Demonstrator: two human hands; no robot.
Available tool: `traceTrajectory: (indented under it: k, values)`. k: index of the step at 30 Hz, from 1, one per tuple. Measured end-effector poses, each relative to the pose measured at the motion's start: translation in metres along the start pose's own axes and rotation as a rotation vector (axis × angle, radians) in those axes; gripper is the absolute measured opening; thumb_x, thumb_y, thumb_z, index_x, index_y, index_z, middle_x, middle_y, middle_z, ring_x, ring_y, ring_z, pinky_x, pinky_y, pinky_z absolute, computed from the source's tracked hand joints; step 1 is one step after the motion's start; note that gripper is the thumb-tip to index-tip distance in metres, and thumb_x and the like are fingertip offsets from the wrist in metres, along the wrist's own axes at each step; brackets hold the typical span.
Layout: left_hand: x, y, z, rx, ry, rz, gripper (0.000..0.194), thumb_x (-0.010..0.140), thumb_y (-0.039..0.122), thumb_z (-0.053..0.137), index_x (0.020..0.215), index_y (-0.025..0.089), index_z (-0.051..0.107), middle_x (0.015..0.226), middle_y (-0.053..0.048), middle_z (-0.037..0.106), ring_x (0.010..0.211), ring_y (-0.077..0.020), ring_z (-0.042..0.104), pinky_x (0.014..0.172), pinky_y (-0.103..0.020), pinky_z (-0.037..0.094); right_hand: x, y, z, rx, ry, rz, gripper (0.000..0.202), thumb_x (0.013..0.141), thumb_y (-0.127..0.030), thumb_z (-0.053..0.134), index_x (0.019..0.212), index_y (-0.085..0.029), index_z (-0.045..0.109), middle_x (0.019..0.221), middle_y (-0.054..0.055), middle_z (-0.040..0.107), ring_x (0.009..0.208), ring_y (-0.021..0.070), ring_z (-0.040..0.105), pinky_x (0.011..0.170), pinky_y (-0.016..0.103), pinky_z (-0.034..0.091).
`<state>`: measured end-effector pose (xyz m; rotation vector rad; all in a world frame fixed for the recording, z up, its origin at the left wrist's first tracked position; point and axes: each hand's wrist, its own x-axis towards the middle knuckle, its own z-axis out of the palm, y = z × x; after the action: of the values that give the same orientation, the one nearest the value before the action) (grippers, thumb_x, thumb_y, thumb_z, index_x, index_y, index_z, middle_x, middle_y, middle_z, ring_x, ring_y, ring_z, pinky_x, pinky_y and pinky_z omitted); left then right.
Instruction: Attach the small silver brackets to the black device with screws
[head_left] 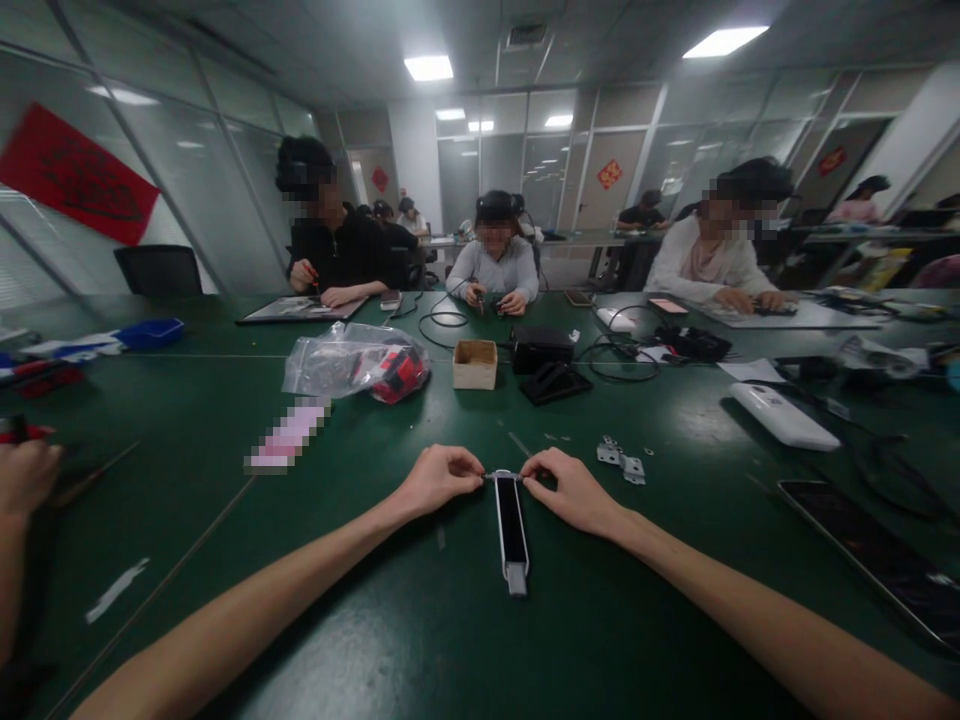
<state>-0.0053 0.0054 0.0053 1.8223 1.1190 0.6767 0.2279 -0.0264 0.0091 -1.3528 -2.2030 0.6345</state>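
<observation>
On the green table in front of me lies a long, narrow device point(512, 520) with a black face and a pale frame. A light grey tab point(517, 579) sticks out at its near end. Across its far end runs a thin greyish piece point(491, 476), too small to identify. My left hand point(442, 478) pinches the left end of this piece between thumb and forefinger. At the other end, my right hand point(568, 488) is closed in a similar pinch. Small metal brackets point(621, 458) lie right of my right hand.
Beyond my hands stand a small cardboard box point(475, 365), a black box point(541, 347) and a plastic bag point(356, 362) with red contents. To the right are a white case point(784, 415) and a dark tablet-like panel point(870, 560). A co-worker's hand point(28, 470) shows at left; other people sit opposite.
</observation>
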Motion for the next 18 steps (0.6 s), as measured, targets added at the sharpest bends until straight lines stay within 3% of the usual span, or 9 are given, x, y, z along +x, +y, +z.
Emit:
traceTrajectory:
  k: [18]
  values:
    - [-0.0006, 0.0042, -0.0002, -0.151, -0.065, -0.086, 0.024, 0.072, 0.03, 0.064, 0.085, 0.01, 0.068, 0.069, -0.005, 0.069, 0.063, -0.0157, 0.066, 0.064, -0.026, 0.053, 0.0002, 0.0007, 0.0, 0.015, -0.004, -0.006, 0.014, 0.085, -0.025, 0.052, 0.09, -0.019, 0.063, 0.091, 0.004, 0.062, 0.081, 0.0177, 0.055, 0.072, 0.033, 0.045]
